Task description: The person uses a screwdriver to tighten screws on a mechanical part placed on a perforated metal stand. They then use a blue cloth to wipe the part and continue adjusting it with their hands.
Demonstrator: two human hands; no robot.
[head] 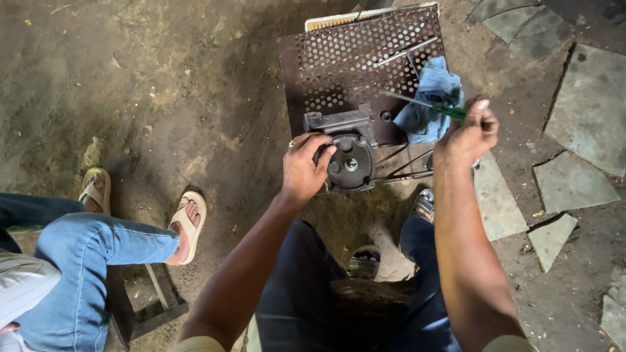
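Right hand (468, 133) holds green screwdriver (427, 104), shaft pointing up-left.

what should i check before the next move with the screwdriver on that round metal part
1. Left hand grips the round part: ok.
2. Right hand holds the screwdriver: ok.
3. Tip on a screw: not ok, it points away over the perforated stand.
4. Blue rag off the part: ok.
5. Part fixed to the stand: cannot tell.
6. Other person's feet apart from the stand: ok.
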